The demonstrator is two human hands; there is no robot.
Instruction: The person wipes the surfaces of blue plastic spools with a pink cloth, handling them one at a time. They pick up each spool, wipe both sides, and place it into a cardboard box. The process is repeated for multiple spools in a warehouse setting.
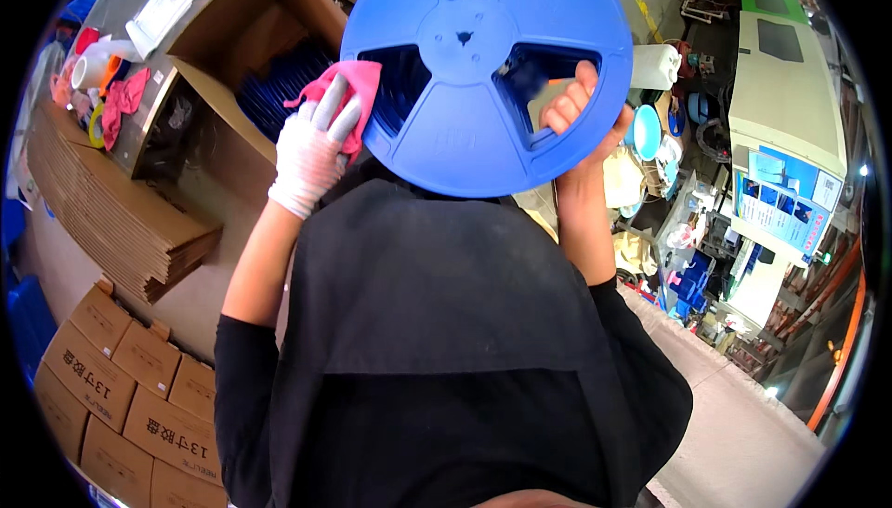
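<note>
A large round blue plastic reel (457, 127) is held up in front of my chest, its flat face with wide cut-out windows turned toward me. My right hand (574, 110) is bare and grips its right side, the fingers curled through the right window and the rest of the hand around the rim. My left hand (308, 157) wears a white glove with grey fingertips. It holds a pink cloth (365, 90) against the reel's left edge. Ridged blue edges show inside the windows; whether they belong to more reels stacked behind, I cannot tell.
Left of the reel, an open cardboard box (206, 54) holds several blue reels (279, 99). A grey table (172, 20) carries paper and cloths. Flattened cardboard (111, 197) and closed cartons (139, 364) stand lower left. A large pale machine (780, 90) is at right.
</note>
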